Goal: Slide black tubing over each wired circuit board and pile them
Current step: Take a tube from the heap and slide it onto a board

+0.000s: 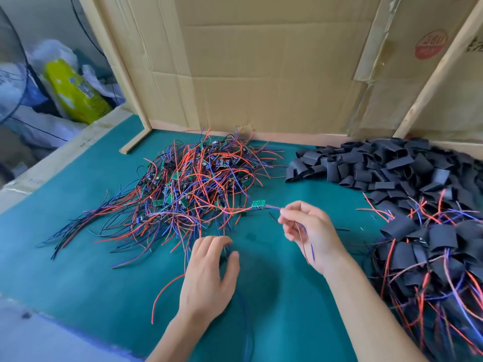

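Note:
A tangled heap of wired circuit boards (198, 178) with red, blue and black leads lies on the green mat (86, 270). My right hand (311, 231) pinches the red and blue wires of one small green board (258, 203), which hangs at the heap's right edge. My left hand (209, 273) rests palm down on the mat with relaxed fingers touching loose wires. Loose black tubing pieces (371, 163) are heaped at the back right. Boards sleeved in tubing (431, 246) pile up at the right.
Cardboard walls (261, 69) with wooden battens close the back of the bench. Bags and a yellow-green package (73, 92) sit beyond the left edge. A pale border (39, 335) runs along the mat's near left.

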A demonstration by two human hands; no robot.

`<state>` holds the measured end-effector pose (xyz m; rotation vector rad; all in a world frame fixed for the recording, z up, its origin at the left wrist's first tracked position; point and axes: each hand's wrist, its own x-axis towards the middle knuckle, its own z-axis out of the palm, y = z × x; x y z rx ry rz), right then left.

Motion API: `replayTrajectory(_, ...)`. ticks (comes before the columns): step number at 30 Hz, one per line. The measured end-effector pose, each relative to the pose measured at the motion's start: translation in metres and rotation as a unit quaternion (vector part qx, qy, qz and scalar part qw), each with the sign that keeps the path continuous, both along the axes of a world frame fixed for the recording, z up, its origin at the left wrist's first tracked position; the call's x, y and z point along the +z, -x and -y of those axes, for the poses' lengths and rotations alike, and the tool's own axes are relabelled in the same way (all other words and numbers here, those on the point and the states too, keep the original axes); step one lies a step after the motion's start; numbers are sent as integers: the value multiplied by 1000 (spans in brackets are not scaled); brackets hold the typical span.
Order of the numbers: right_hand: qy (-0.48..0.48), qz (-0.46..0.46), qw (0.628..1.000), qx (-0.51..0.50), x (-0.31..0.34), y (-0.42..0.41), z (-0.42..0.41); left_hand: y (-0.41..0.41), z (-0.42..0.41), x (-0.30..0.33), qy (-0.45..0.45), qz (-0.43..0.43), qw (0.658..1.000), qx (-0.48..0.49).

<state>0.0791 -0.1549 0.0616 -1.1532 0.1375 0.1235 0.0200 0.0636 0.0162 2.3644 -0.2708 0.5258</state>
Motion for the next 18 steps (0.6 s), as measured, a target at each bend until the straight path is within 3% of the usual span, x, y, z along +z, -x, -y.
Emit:
replayTrajectory(2,-12,11,998,56,1,6,-6,1,-2,3,26,-26,999,-9)
replayTrajectory(4,1,31,993,113,1,13,-19,2,-2,7,116,-74,990,-17)
replayTrajectory(6,84,65,982,155,-1,20,-36,1,-1,11,246,-114,962,-13)
replayTrajectory(8,205,107,955,184,-7,28,-51,-1,-1,15,318,-126,940,11)
replayTrajectory(12,303,130,913,240,-13,35,-64,-2,1,16,321,-113,940,17)
replayTrajectory(18,327,128,908,227,-6,36,-57,-5,-1,10,309,-97,946,13)
